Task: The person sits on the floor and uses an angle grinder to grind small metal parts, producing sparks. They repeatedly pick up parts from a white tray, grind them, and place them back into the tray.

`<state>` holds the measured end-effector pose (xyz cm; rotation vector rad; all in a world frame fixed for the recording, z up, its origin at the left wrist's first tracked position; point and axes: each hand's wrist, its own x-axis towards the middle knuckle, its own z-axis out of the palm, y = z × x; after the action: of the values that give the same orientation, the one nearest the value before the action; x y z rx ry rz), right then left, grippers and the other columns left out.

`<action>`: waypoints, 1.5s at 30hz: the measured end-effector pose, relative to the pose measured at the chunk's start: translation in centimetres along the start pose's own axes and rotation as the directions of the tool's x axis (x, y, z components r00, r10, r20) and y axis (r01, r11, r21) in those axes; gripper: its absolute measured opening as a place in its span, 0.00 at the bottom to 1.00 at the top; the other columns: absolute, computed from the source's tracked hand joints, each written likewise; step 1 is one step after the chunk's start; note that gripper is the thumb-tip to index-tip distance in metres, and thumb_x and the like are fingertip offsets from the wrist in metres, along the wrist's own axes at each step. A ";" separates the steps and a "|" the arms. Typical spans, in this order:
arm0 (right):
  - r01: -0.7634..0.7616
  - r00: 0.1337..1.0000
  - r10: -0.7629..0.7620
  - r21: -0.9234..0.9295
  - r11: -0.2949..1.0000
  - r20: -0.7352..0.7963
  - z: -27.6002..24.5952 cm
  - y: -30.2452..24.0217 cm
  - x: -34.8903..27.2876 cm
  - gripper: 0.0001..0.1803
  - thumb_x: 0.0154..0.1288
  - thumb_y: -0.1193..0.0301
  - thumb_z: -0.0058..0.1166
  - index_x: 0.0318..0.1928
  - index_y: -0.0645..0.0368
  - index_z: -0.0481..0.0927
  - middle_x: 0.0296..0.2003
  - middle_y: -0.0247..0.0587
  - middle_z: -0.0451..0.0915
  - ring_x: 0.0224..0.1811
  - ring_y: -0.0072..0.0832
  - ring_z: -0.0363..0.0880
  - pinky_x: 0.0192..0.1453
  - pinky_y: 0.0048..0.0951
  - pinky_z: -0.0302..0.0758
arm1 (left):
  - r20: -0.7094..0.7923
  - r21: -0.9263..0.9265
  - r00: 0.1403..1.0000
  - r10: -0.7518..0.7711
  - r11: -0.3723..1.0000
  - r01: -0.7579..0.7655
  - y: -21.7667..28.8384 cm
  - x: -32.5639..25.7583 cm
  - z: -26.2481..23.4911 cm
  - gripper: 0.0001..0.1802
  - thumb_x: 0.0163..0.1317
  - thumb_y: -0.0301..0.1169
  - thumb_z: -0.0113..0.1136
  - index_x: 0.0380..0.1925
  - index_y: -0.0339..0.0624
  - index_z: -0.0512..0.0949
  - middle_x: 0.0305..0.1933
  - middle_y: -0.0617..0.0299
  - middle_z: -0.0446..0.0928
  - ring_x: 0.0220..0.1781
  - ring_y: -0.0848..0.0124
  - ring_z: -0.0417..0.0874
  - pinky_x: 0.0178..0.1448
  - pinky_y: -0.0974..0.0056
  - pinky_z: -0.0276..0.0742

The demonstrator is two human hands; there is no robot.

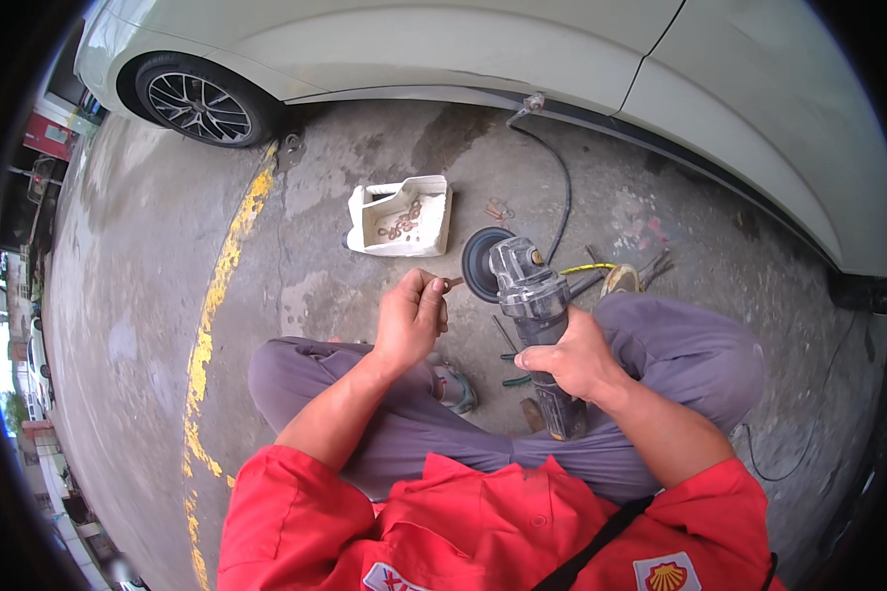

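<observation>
My right hand (577,357) is wrapped round the body of a dusty grey-black angle grinder (530,286), its head pointing away from me. A dark round disc (479,264) sits on the grinder's left side. Between the thumb and fingers of my left hand (411,317) is a small copper-coloured metal piece (452,284). Its tip is near the disc's edge; whether they touch I cannot tell. Beyond my left hand stands a white plastic jug cut open on one side (436,219), with several copper-coloured ring pieces (400,223) inside.
A pale car (414,44) spans the far side, its wheel (199,106) at the far left. A dark cable (566,177) runs from its sill toward the grinder. Loose copper-coloured pieces (499,209) and green-handled pliers (515,381) lie on the concrete. A worn yellow line (204,345) runs at left.
</observation>
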<state>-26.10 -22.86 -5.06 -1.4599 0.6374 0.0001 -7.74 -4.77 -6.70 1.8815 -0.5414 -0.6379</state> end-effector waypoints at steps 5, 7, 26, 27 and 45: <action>-0.079 0.997 0.079 0.091 0.993 0.003 -0.3 -0.2 0.0 0.25 0.49 0.78 0.72 0.49 0.66 0.79 0.35 0.34 0.80 0.36 0.24 0.79 0.43 0.30 0.78 | -0.016 0.054 0.987 0.161 0.986 -0.160 -0.8 0.2 -0.2 0.08 0.79 0.28 0.53 0.41 0.34 0.76 0.26 0.61 0.82 0.27 0.76 0.84 0.33 0.67 0.81; -0.062 0.998 0.059 0.156 0.986 0.029 -0.6 -0.4 0.0 0.24 0.49 0.79 0.71 0.49 0.66 0.79 0.35 0.34 0.80 0.36 0.24 0.79 0.43 0.30 0.78 | -0.021 0.092 0.978 0.210 0.974 -0.207 -0.8 0.3 0.0 0.07 0.78 0.27 0.53 0.42 0.34 0.76 0.27 0.60 0.83 0.29 0.75 0.85 0.35 0.67 0.82; -0.118 0.987 0.082 0.277 0.954 0.139 -0.9 -0.6 0.2 0.15 0.50 0.78 0.70 0.39 0.62 0.80 0.29 0.34 0.79 0.30 0.24 0.78 0.36 0.31 0.74 | 0.101 0.390 0.748 0.656 0.666 -0.636 -2.4 1.0 -0.5 0.06 0.69 0.17 0.58 0.43 0.37 0.77 0.30 0.55 0.84 0.30 0.63 0.88 0.35 0.60 0.83; -0.129 0.985 0.094 0.262 0.956 0.144 -1.1 -0.5 0.2 0.15 0.50 0.77 0.70 0.39 0.62 0.80 0.29 0.34 0.79 0.30 0.24 0.78 0.36 0.32 0.74 | 0.067 0.386 0.745 0.664 0.671 -0.633 -2.5 1.2 -0.4 0.08 0.67 0.15 0.58 0.43 0.36 0.77 0.30 0.53 0.84 0.30 0.62 0.88 0.35 0.61 0.83; -0.063 0.995 0.084 0.315 0.947 -0.055 -1.6 0.3 -0.2 0.18 0.50 0.81 0.67 0.43 0.63 0.80 0.33 0.35 0.80 0.34 0.24 0.80 0.40 0.30 0.76 | 0.168 -0.554 0.980 -0.108 0.812 0.185 -2.2 2.3 -0.8 0.11 0.82 0.36 0.48 0.45 0.40 0.74 0.30 0.60 0.80 0.28 0.72 0.82 0.34 0.68 0.80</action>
<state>-26.99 -24.20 -5.23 -1.1323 0.7128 -0.0894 -5.32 -4.83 -8.87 1.3232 -0.2421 -0.9165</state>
